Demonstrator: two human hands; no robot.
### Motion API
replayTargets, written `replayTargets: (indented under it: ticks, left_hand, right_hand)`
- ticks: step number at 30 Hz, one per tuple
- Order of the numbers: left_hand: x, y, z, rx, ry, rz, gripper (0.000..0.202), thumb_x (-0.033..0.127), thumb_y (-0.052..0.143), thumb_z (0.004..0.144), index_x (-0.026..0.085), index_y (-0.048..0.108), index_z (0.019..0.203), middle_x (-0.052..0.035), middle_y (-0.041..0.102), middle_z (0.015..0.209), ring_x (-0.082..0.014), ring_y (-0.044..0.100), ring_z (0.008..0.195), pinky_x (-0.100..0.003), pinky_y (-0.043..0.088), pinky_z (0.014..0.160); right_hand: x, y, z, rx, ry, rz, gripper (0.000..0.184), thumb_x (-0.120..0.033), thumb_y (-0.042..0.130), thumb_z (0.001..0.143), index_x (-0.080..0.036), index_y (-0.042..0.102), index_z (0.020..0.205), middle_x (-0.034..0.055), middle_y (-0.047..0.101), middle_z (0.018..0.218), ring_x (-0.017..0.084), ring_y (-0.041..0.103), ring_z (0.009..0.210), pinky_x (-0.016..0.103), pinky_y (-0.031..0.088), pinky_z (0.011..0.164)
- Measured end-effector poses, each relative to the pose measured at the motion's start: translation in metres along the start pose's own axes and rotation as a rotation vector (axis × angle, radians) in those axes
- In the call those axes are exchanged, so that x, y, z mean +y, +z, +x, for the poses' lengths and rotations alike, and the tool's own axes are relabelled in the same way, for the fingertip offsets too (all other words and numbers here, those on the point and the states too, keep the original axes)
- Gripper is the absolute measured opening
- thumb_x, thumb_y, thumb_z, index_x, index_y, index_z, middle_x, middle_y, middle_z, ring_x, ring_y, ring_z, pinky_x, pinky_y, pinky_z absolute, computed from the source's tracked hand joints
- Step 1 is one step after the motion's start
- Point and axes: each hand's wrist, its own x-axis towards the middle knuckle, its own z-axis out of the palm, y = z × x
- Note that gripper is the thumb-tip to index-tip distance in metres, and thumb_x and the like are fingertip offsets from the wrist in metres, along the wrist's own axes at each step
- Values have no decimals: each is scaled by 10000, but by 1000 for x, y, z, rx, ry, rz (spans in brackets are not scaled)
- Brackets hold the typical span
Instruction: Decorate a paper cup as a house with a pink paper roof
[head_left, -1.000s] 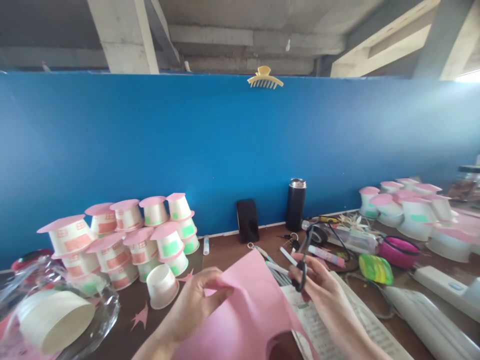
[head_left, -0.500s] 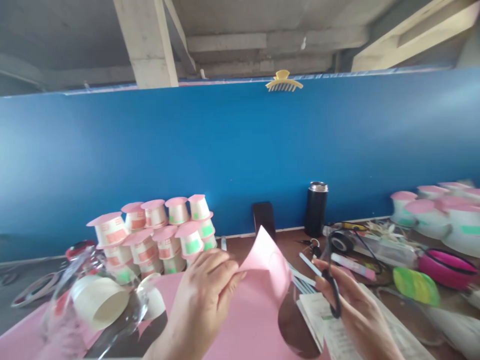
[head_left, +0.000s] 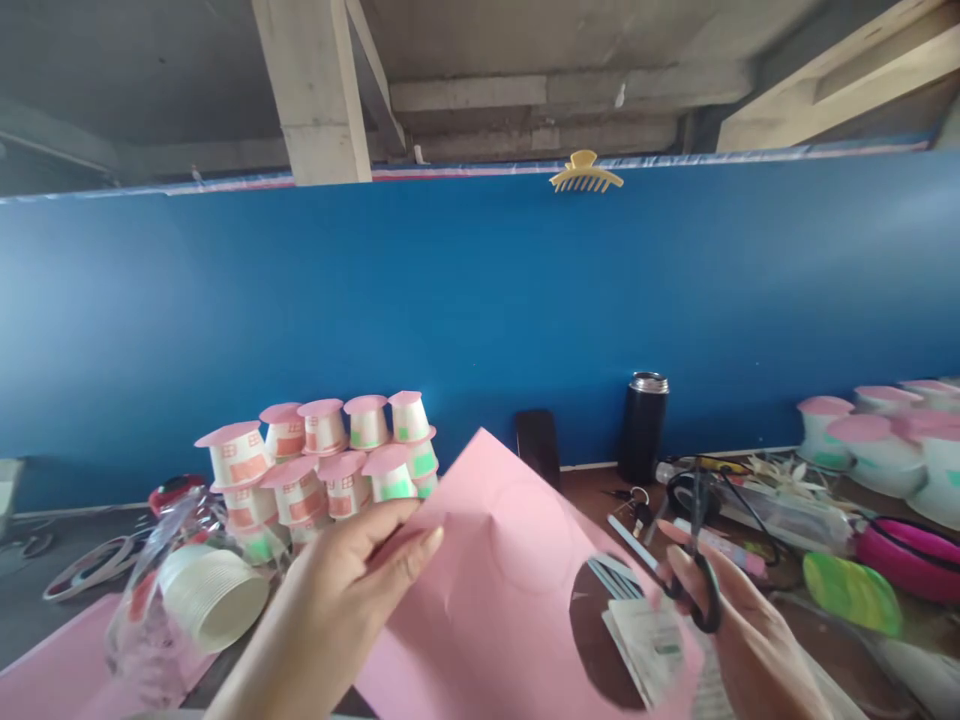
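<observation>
My left hand point(head_left: 367, 575) pinches the left edge of a pink paper sheet point(head_left: 480, 590) between thumb and fingers. The sheet is raised and tilted, one corner pointing up. A faint circle outline shows near its upper right side, and a large rounded cut-out lies along its right part. My right hand point(head_left: 731, 610) holds black-handled scissors point(head_left: 705, 595), fingers through the loops, blades pointing up and away from the outlined circle. Behind my left hand stand stacked paper cups point(head_left: 315, 495) with pink paper discs on top.
Nested white cups in clear plastic point(head_left: 217, 600) lie at left beside a tape roll point(head_left: 88, 568). A phone point(head_left: 537, 447) and black flask point(head_left: 643, 428) stand by the blue partition point(head_left: 465, 300). Keys, folded papers point(head_left: 637, 640), a pink pouch point(head_left: 904, 555) and more cups point(head_left: 885, 450) are at right.
The pink sheet has opened out and turned its face toward me, showing the outlined circle. My left hand has shifted left with it; my right hand still holds the scissors, slightly further right.
</observation>
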Motion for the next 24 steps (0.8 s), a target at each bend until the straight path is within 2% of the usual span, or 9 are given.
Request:
replayTargets:
  ticks: [2,3,5,7,12,15,17,20,24]
  left_hand:
    - [-5,12,16,-229,-87,17,326,485,547,813,202,525,651,49,386,578,-106,336,525,-216,244,467]
    - [-8,17,21,-261,-109,57,328,474,536,816,204,486,636,58,333,570,-99,296,517,-220,214,467]
    - [-13,23,28,-241,-118,146,345,449,520,816,207,398,602,65,235,567,-95,224,510,-237,150,464]
    - [-18,25,30,-219,-108,162,338,442,506,816,210,381,605,64,202,579,-97,198,514,-247,130,470]
    - [-24,22,34,-198,-66,58,270,454,524,795,200,572,720,57,372,589,-105,312,525,-228,223,491]
    - [-23,21,35,-206,-45,27,262,440,549,777,194,636,797,31,520,655,-130,442,582,-227,327,539]
    - [-22,20,35,-223,-48,-8,274,432,554,775,195,657,864,10,588,712,-157,516,640,-240,392,582]
    - [-18,18,33,-240,-58,-84,320,423,582,766,195,664,975,-22,653,801,-197,590,731,-267,460,647]
    - [-12,19,28,-270,-73,-250,406,424,613,767,203,634,1108,-56,690,988,-218,638,811,-285,499,696]
  right_hand:
    - [1,-2,3,12,21,49,543,-561,662,764,-229,649,1193,49,731,940,264,652,888,293,515,685]
    - [1,-3,4,-4,30,83,540,-559,672,758,-222,656,1180,41,727,880,241,644,815,280,502,643]
    - [-2,-2,4,-81,50,144,523,-549,684,759,-216,661,1161,28,710,807,193,597,708,263,471,596]
    - [-8,1,-1,-224,81,203,520,-553,667,778,-201,648,1160,23,686,741,156,534,630,251,431,555]
    - [-23,7,-21,-653,181,164,522,-570,639,799,-162,631,1125,12,636,631,104,456,529,221,292,480]
    - [-25,6,-26,-931,195,119,512,-603,645,778,-150,654,1016,24,648,668,80,451,524,200,276,479]
    - [-26,5,-26,-1055,193,81,500,-617,656,758,-149,665,934,21,648,690,77,465,540,189,295,483]
    - [-31,6,-27,-1111,194,26,497,-637,664,729,-164,675,881,-3,628,665,107,522,588,186,351,508]
    - [-38,8,-29,-1076,157,17,433,-589,653,763,-168,679,864,-4,624,679,121,540,628,194,365,540]
